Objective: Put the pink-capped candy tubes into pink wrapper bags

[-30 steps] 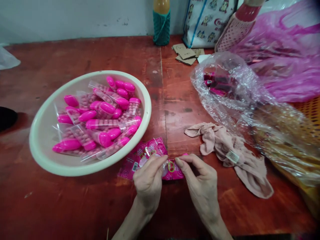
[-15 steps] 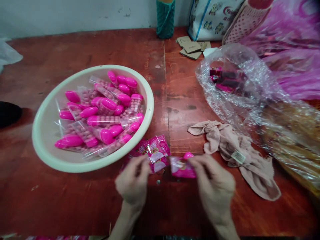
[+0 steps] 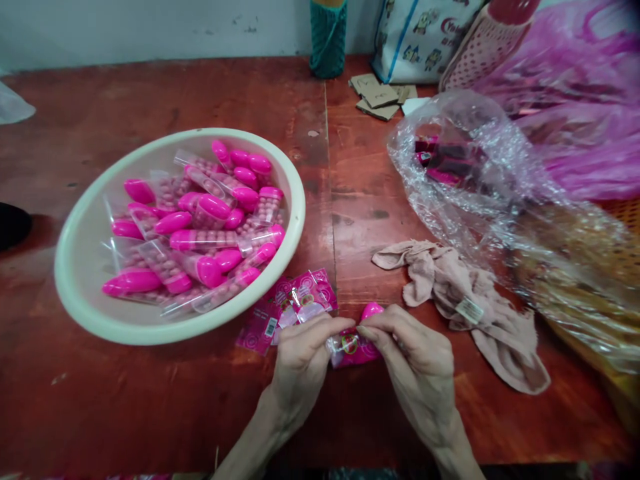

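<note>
A small shiny pink printed packet (image 3: 351, 353) is between my hands near the front of the table. My right hand (image 3: 420, 360) pinches its right side, fingers closed. At the packet's upper edge the fingertips of my left hand (image 3: 303, 357) are pressed together and nearly meet the right fingertips. A bright pink rounded tip (image 3: 371, 310) shows just behind the right fingers; whether it is inside the packet I cannot tell. Several flat pink packets (image 3: 313, 293) lie overlapping beyond my left hand, partly under the basin's edge.
On the left a cream basin (image 3: 180, 335) holds clear tubes of pink balls with pink caps (image 3: 195, 239). A beige cloth (image 3: 450, 287) lies to the right, before a clear plastic bag (image 3: 480, 220). Cardboard pieces (image 3: 379, 95) and a teal-covered bottle (image 3: 327, 40) stand behind.
My left hand has moved right, from beside the flat packets to the upper edge of the held packet. The right hand and its packet have shifted slightly left.
</note>
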`<state>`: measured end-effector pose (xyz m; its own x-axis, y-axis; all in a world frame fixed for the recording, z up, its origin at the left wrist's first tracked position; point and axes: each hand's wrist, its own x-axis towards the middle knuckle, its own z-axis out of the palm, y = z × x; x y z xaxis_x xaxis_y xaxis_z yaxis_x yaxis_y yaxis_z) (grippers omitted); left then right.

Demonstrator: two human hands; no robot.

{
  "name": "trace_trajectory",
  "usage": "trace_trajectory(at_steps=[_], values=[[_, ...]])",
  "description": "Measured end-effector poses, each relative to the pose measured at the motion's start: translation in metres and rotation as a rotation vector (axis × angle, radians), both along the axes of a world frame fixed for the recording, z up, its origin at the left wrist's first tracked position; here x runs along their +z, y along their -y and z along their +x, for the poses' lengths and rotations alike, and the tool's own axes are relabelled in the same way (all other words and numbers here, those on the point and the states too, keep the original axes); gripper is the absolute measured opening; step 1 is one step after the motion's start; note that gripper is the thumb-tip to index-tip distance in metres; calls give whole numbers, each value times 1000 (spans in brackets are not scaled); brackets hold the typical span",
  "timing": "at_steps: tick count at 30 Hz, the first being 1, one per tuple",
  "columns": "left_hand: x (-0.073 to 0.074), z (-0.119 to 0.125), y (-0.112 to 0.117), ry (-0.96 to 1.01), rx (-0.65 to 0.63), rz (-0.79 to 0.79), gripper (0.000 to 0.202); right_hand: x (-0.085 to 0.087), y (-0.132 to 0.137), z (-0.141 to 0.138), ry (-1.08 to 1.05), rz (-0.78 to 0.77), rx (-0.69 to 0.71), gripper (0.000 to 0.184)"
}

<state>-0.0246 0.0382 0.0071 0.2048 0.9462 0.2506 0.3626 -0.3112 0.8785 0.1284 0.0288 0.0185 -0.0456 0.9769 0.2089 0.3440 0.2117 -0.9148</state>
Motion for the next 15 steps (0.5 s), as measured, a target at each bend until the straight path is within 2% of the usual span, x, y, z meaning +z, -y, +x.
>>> trace_trajectory(at_steps=[3, 6, 8, 11, 13, 15], values=[[-5, -2, 7, -25, 27, 63, 33, -2, -4, 2, -17, -89, 50, 13], [-10, -7, 15, 4, 45, 28, 34, -4, -10, 1, -26, -154, 123, 16], [-11, -10, 18, 11, 71, -24, 36, -6, -12, -2, -31, -153, 115, 16], [-10, -9, 18, 10, 171, -132, 37, -10, -10, -6, -94, -174, -53, 15], [-8, -5, 15, 21, 265, -207, 33, -11, -8, -8, -200, -245, -182, 18], [-5, 0, 13, 13, 316, -226, 29, -10, -5, -10, -275, -345, -226, 21]])
